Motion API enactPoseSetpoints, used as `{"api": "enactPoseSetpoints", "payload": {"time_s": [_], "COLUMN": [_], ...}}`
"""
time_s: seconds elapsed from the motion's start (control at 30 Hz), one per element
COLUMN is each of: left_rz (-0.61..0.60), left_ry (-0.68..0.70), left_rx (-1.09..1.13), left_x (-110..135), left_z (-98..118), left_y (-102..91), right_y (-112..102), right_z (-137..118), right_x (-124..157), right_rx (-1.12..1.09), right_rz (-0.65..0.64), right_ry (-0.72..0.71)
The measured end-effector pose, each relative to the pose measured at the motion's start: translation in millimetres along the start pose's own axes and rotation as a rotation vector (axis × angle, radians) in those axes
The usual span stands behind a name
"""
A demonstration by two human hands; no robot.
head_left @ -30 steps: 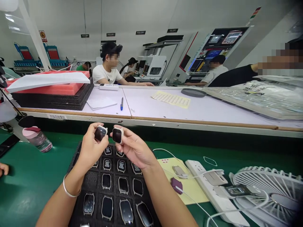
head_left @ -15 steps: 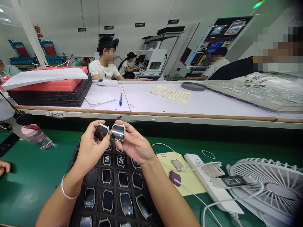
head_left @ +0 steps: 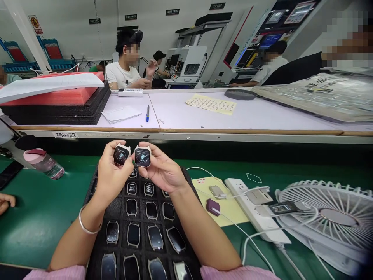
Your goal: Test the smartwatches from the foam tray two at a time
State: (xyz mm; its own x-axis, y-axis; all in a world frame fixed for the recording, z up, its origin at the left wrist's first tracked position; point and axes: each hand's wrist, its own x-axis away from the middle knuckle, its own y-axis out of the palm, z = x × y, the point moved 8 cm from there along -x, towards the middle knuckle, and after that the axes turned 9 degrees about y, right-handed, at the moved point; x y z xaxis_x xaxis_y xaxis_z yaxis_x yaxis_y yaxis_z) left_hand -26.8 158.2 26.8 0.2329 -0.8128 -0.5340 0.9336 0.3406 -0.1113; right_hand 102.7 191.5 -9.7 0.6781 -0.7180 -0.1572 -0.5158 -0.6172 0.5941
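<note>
My left hand (head_left: 112, 177) is closed round a small square smartwatch body (head_left: 121, 154) with a lit screen. My right hand (head_left: 161, 171) grips a second smartwatch body (head_left: 142, 156), also lit, held side by side with the first. Both hands hover above the far end of a black foam tray (head_left: 96, 182) on the green mat. The tray's pockets hold several watch bodies (head_left: 133, 235) lying face up, some with lit screens. A silver bangle sits on my left wrist.
A white power strip (head_left: 250, 212) with chargers and cables, a yellow sheet with charging pucks (head_left: 212, 206) and a white fan (head_left: 329, 217) lie at right. A pink-capped bottle (head_left: 43, 163) stands left. Another person's fingers (head_left: 6, 202) rest at the left edge. Workers sit beyond the white bench (head_left: 233, 120).
Both watch screens, dark a second ago, now show lit displays. My hands have kept the two watches together and shifted slightly up and left in view as my head tilted down.
</note>
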Motion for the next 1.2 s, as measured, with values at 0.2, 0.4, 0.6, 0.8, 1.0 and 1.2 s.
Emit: {"api": "enactPoseSetpoints", "payload": {"time_s": [0.2,0.4,0.6,0.8,1.0,1.2], "left_rz": [0.01,0.001,-0.005,-0.037,-0.03,-0.022], "left_ry": [0.014,0.009,-0.002,-0.038,-0.062,-0.046], "left_rx": [-0.004,-0.032,-0.015,0.07,0.082,0.124], "left_x": [0.7,-0.1,0.3,0.0,1.1,0.7], "left_z": [2.9,3.7,2.7,-1.6,-2.6,-0.8], "left_y": [-1.3,-2.0,-1.6,2.9,1.8,2.1], "right_y": [2.1,0.2,1.0,-0.2,1.3,1.2], "right_z": [-2.4,-5.4,-7.4,-5.7,-6.2,-5.6], "right_x": [0.4,1.5,3.3,2.4,2.9,2.8], "right_rx": [0.01,0.022,0.048,0.087,0.063,0.092], "right_rz": [-0.013,0.023,0.031,0.04,0.029,0.053], "right_ry": [-0.018,-0.035,-0.049,-0.045,-0.046,-0.029]}}
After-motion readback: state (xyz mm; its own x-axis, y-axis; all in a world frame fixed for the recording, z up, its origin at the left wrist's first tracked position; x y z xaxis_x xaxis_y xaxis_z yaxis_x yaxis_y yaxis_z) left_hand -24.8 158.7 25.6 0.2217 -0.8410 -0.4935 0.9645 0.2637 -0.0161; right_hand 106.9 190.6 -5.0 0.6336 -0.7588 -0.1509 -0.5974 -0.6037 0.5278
